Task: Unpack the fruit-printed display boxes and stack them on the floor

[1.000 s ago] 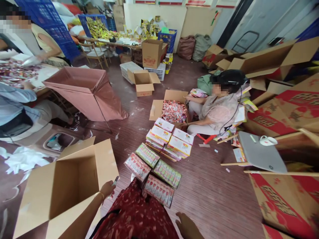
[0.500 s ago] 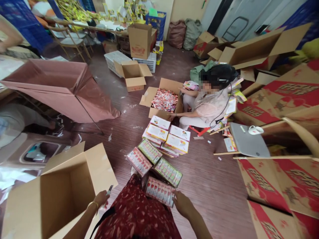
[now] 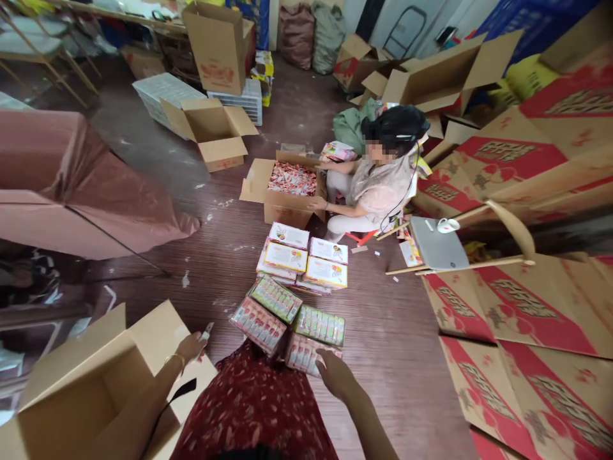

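My left hand [image 3: 190,348] is closed around what looks like a utility knife [image 3: 207,331], over the flap of an open carton [image 3: 163,329]. My right hand [image 3: 339,377] has its fingers apart and touches the right end of a red-and-white clear-wrapped pack [image 3: 301,355]. That pack lies in front of me, beside another red pack [image 3: 258,324] and two green ones, a nearer green pack [image 3: 320,324] and a farther green pack [image 3: 276,298]. Just beyond them stand stacked white-and-yellow boxes [image 3: 286,257].
A person [image 3: 383,172] sits on a low red stool, hands at a carton of small sachets [image 3: 292,179]. A pink cloth hopper [image 3: 110,198] stands left. Printed cartons [image 3: 517,306] are stacked right, near a grey-seated chair [image 3: 438,243].
My view has shifted, and the room's things sit further left. The red pack at my right hand now lies closer against the green pack. My right hand's fingers have loosened on it.
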